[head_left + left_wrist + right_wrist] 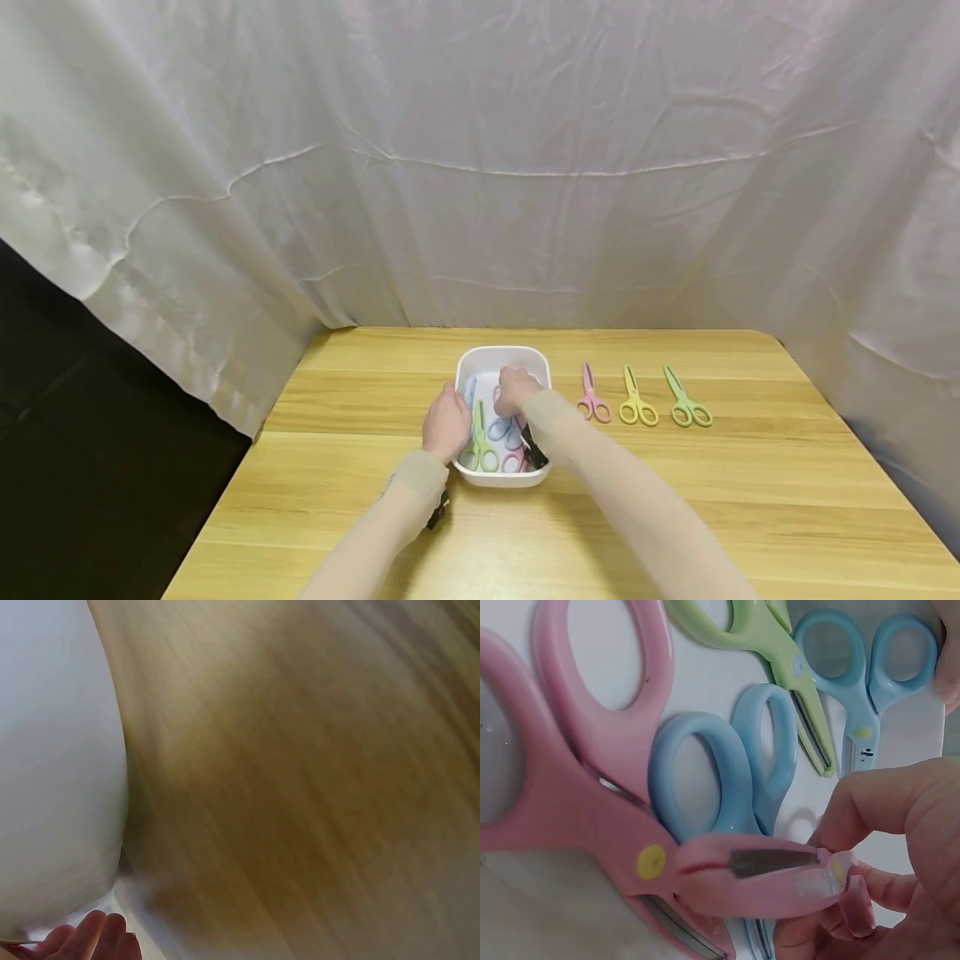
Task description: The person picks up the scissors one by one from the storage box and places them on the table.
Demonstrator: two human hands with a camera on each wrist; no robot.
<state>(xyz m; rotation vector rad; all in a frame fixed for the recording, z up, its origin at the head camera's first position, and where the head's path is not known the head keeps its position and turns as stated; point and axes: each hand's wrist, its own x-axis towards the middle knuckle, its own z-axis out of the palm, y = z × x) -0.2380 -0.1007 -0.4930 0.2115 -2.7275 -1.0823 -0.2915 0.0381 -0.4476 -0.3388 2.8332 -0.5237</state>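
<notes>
And your right hand pinches pink scissors inside the white tray, your left hand grips its rim; brace there, ease them clear of the blue scissors

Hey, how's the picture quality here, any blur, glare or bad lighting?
Head view: mostly clear, with pale glare on the near part of the table and a soft shadow beside the right forearm; left wrist view: wood grain smeared and soft, dark shadow along the white bin; right wrist view: dim and greyish, though the pink scissors in the right hand are readable.
</notes>
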